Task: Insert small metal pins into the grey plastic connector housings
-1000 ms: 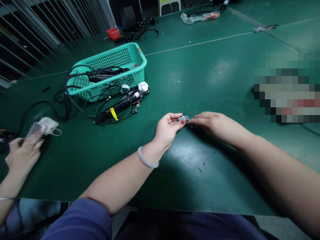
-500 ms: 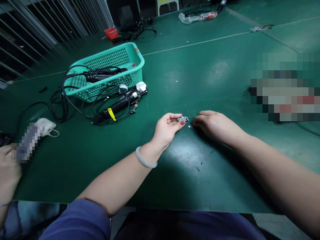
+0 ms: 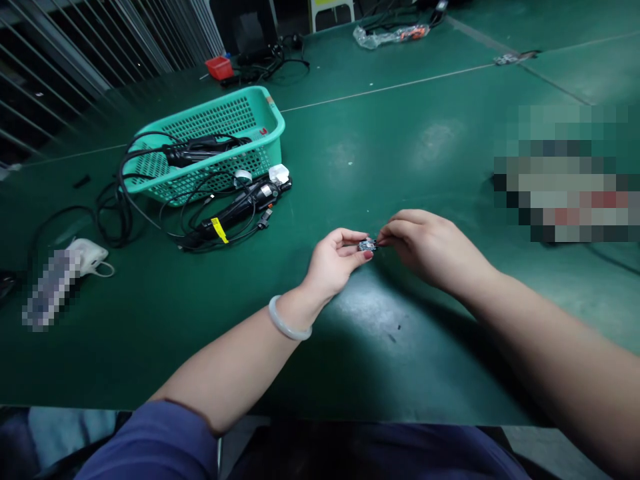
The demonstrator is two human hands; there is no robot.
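In the head view, my left hand (image 3: 331, 260) pinches a small circuit board (image 3: 367, 246) between thumb and fingers, slightly above the green table (image 3: 320, 360). A pale bangle circles the left wrist. My right hand (image 3: 425, 241) is closed, its fingertips meeting at the right edge of the board. Whatever those fingertips hold is too small and too covered to name.
Left of my hands stands a turquoise basket (image 3: 275, 130) with black cabled devices inside. A black cabled tool (image 3: 235, 210) with a yellow tag lies before it. A white device (image 3: 90, 257) sits farther left, a blurred-out object (image 3: 570, 193) at right.
My right hand has lifted from the tabletop and come to the board's edge. The small white piece beside its fingers no longer shows on the table. Another person's hand at far left has gone.
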